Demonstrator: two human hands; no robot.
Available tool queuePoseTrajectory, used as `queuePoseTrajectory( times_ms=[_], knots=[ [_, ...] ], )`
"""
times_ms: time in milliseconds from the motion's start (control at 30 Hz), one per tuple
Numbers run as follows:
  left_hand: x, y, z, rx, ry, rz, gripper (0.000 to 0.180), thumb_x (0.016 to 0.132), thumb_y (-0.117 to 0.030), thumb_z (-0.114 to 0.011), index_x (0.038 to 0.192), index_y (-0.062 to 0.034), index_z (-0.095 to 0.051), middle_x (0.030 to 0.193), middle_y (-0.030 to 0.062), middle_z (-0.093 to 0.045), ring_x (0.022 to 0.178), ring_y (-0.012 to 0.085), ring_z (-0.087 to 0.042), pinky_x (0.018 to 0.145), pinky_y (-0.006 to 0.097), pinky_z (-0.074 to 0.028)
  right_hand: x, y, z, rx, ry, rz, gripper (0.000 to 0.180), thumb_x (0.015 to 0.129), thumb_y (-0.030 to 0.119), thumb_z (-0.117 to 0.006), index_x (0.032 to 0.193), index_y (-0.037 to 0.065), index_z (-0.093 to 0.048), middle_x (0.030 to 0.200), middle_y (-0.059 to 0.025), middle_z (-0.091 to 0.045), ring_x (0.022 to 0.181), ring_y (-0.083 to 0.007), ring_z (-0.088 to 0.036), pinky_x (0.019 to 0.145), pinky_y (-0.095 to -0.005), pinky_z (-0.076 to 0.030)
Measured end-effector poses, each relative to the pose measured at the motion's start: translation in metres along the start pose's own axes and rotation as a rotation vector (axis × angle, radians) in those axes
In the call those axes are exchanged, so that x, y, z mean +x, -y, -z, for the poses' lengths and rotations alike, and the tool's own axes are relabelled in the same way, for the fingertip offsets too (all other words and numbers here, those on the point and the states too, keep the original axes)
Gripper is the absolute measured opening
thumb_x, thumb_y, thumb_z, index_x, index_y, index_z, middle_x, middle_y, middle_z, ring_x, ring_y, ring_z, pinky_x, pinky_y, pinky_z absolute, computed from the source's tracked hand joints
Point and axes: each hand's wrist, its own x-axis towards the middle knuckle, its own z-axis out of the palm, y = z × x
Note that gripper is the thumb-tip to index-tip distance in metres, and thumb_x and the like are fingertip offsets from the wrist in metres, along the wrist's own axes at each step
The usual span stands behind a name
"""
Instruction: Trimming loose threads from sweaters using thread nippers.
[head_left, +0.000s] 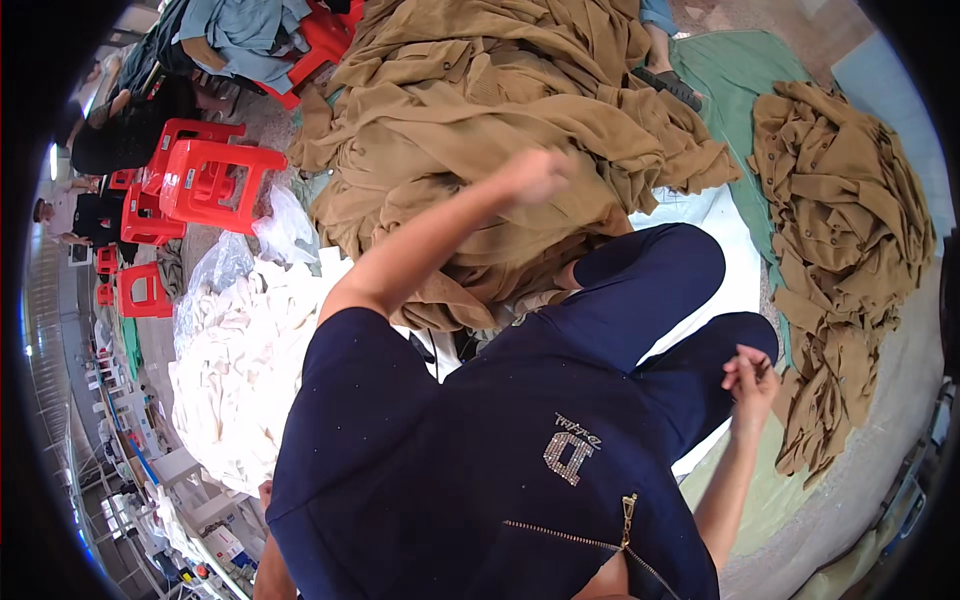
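Observation:
My left hand (540,176) is over a large heap of brown button garments (430,130), blurred by motion. It looks closed like a fist, and whatever it may hold cannot be made out. Beneath it, brown cloth drapes toward my lap. My right hand (752,384) is raised beside my right knee, with its fingers curled and their tips drawn together. Anything between those fingertips is too small to tell. This hand is apart from the brown heap.
To my right lies another pile of brown garments (840,220), partly on a green sheet (735,75). White garments (230,390) are heaped at my left, beside clear plastic bags (288,225). Red stools (215,180) stand beyond. Other people sit at far left; a sandalled foot (670,85) rests behind the heap.

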Motion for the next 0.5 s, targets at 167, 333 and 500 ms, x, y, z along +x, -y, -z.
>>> queuePoseTrajectory(
  times_ms=[167,333,500],
  knots=[
    [-0.055,-0.164,-0.048,-1.07,0.168,-0.152,0.015,0.093,-0.014,-0.062,0.101,-0.003,-0.056,0.077,-0.002,-0.058,0.071,0.0051,-0.051,0.067,0.022,-0.045,-0.007,0.029,-0.094,0.24,0.195,0.064,0.041,0.094,0.02,-0.057,0.129,0.001,-0.046,0.1,-0.0093,-0.065,0.071,-0.006,-0.056,0.052,-0.014,-0.033],
    [-0.063,-0.215,-0.064,-1.427,0.258,-0.306,0.017,0.099,-0.009,-0.048,0.109,0.0,-0.059,0.096,0.005,-0.065,0.076,0.0084,-0.061,0.066,0.022,-0.051,-0.011,0.032,-0.11,0.586,0.071,0.096,0.035,0.085,0.007,-0.064,0.117,0.001,-0.052,0.095,-0.0027,-0.06,0.08,-0.008,-0.057,0.07,-0.0225,-0.048],
    [-0.05,-0.189,-0.037,-1.331,-0.129,-0.355,0.014,0.098,-0.011,-0.051,0.11,-0.0045,-0.055,0.103,0.008,-0.065,0.08,0.0165,-0.068,0.063,0.026,-0.053,-0.042,0.037,-0.095,0.736,-0.007,0.013,0.032,0.079,0.0,-0.061,0.111,0.0,-0.057,0.104,-0.0072,-0.065,0.093,-0.0159,-0.062,0.085,-0.0294,-0.048]
  ],
)
